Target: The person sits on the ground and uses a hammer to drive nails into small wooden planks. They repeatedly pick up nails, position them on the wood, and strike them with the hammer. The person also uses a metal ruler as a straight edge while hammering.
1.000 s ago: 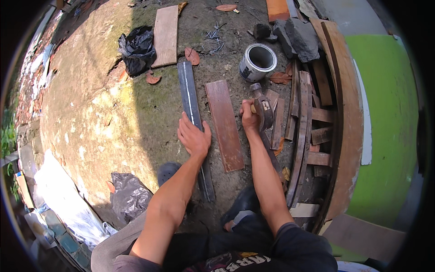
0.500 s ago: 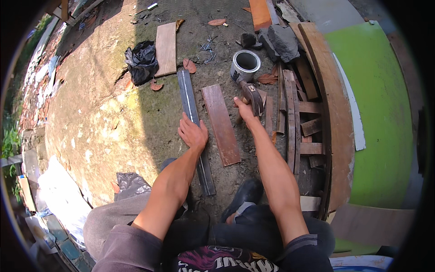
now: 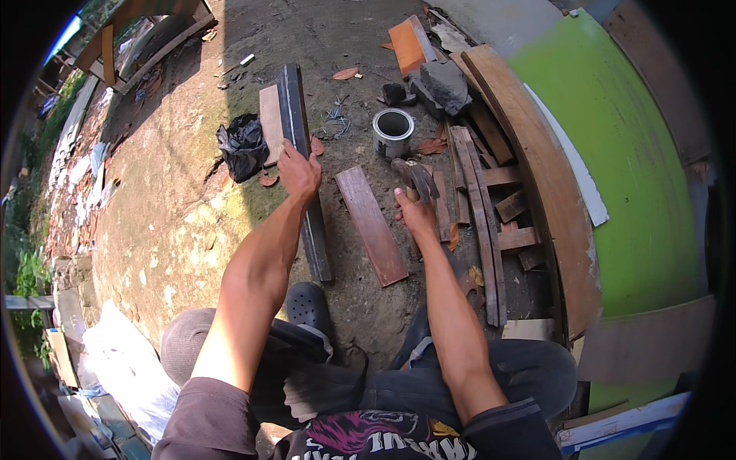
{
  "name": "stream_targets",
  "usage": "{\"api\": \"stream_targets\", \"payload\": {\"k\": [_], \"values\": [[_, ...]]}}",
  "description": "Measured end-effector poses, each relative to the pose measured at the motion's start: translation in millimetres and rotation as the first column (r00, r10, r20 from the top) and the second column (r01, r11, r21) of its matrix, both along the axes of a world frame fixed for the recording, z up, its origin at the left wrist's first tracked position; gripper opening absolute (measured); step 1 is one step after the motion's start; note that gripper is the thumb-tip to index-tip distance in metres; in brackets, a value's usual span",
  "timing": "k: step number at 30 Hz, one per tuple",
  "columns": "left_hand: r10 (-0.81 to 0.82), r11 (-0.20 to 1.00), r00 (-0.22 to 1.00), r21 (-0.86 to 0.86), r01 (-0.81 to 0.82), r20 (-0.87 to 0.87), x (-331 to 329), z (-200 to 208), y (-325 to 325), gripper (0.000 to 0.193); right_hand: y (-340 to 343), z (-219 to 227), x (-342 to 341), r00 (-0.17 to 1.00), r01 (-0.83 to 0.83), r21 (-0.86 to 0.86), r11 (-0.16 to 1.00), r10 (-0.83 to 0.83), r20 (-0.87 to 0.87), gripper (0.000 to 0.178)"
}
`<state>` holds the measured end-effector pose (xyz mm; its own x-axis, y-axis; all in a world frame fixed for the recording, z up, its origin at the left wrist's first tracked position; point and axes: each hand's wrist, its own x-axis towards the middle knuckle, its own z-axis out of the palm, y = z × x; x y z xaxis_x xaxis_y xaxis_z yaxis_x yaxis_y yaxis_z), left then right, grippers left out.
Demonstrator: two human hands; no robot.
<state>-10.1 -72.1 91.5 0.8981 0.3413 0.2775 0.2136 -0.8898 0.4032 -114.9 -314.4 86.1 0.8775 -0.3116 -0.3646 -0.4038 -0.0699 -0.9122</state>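
Observation:
My left hand (image 3: 299, 172) is closed around a long dark strip of wood (image 3: 315, 241) with a pale line along it. The strip looks raised at its far end, which overlaps a light board (image 3: 270, 115). In my right hand (image 3: 415, 215) is a hammer (image 3: 420, 181), gripped by its wooden handle, its metal head pointing away from me near the can. Between both hands a reddish-brown plank (image 3: 372, 230) lies flat on the ground. An open metal can (image 3: 393, 132) stands just beyond the hammer; its inside looks grey.
A crumpled black plastic bag (image 3: 244, 149) lies left of the light board. Grey stones (image 3: 443, 88) and an orange board (image 3: 412, 44) sit beyond the can. To the right are narrow wooden slats (image 3: 477, 222), a long curved plank (image 3: 537, 169) and a green panel (image 3: 636, 192).
My left hand has picked the dark strip up off the ground and moved it away from me and slightly left. The hammer stays in my right hand. The view has shifted a little.

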Motion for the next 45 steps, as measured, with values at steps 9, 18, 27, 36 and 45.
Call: {"api": "stream_targets", "payload": {"k": [9,18,27,36,45], "values": [[-0.258,0.945,0.950,0.161,0.285,-0.174,8.2,33.9,44.6,0.079,-3.7,-33.6,-23.6,0.997,0.075,-0.030,0.997,-0.075,-0.002,0.032],[-0.281,0.855,0.783,0.226,0.467,-0.555,-75.5,-76.1,78.1,0.066,1.5,-48.2,-22.9,0.971,0.188,0.070,0.980,-0.196,0.135,0.037],[-0.247,0.919,0.935,-0.366,0.144,-0.254,-24.7,-9.3,-10.5,0.049,28.1,4.5,3.3,0.881,0.141,-0.064,0.988,-0.095,0.464,0.034],[-0.534,-0.017,0.786,-0.934,0.358,0.311,-92.1,146.7,-116.0,0.065,23.9,68.0,3.9,0.662,0.152,-0.142,0.978,0.006,0.750,0.012],[-0.647,-0.141,0.596,-0.842,0.520,0.476,-104.3,166.2,-118.8,0.097,10.5,80.1,-1.3,0.597,0.047,-0.118,0.992,0.067,0.799,0.012]]}}
